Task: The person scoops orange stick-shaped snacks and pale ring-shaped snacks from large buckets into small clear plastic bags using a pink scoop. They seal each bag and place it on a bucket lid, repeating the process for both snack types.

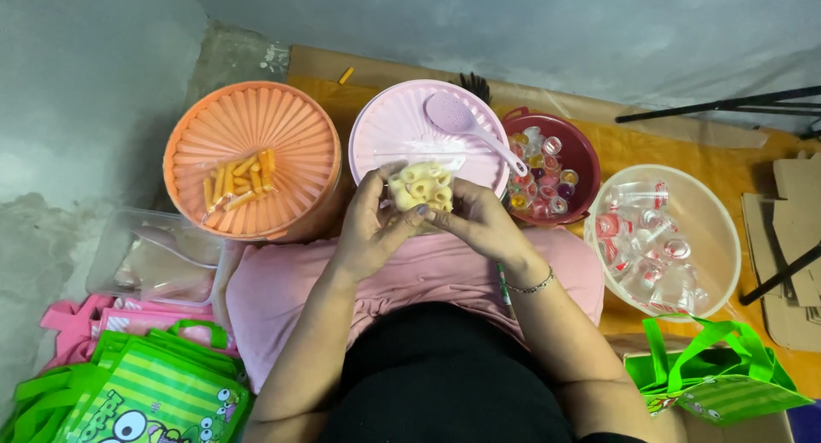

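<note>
Two-handed grip (410,210) on snack packet (421,186)

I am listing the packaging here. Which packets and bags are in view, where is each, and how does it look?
Clear packet of pale ring snacks: between left hand and right hand.
Clear packet of orange sticks: on orange ribbed lid.
Green striped cartoon bags: bottom left, stacked.
Green handled bag: bottom right.

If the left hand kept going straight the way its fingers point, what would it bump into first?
Probably the pink lid. The left hand, gripping a small clear bag of ring-shaped snacks with the right hand, points up and away toward it, though depth is unclear.
</note>
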